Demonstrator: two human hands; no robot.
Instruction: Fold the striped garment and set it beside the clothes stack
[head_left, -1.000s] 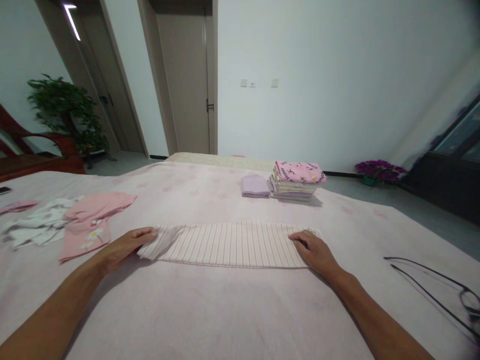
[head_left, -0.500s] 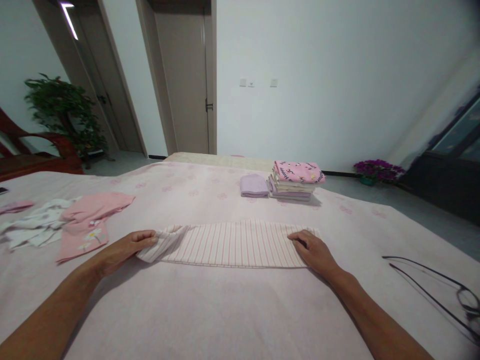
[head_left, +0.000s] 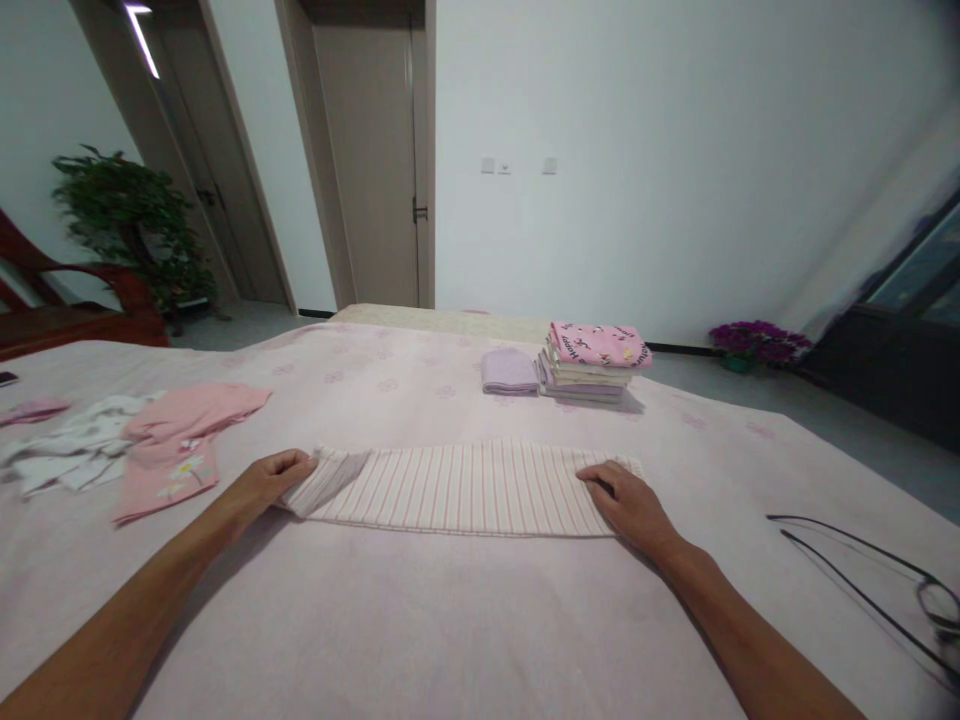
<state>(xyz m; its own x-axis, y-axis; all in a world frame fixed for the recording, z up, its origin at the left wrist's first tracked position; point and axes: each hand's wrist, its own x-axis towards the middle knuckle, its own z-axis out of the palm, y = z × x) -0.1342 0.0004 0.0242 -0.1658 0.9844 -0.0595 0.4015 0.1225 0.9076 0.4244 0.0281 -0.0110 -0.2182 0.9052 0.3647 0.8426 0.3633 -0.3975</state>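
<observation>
A white cloth with pink stripes (head_left: 465, 490), folded into a long flat strip, lies across the bed cover (head_left: 450, 640) in front of me. Whether it is a garment I cannot tell. My left hand (head_left: 281, 475) is closed on its left end, where the fabric is lifted and turned over, showing a greyer underside. At the other end my right hand (head_left: 622, 500) rests on the strip, its fingers bent and pinched on the fabric near the edge.
Beyond the strip stand a stack of folded clothes (head_left: 592, 365) and a folded lilac cloth (head_left: 510, 372). On the left lie a pink garment with daisies (head_left: 180, 440) and a crumpled white one (head_left: 82, 440). Black-framed glasses (head_left: 862, 560) rest on the right.
My left hand has shifted slightly right, and the turned-up left end of the striped cloth stands a little straighter. My right hand stays in place.
</observation>
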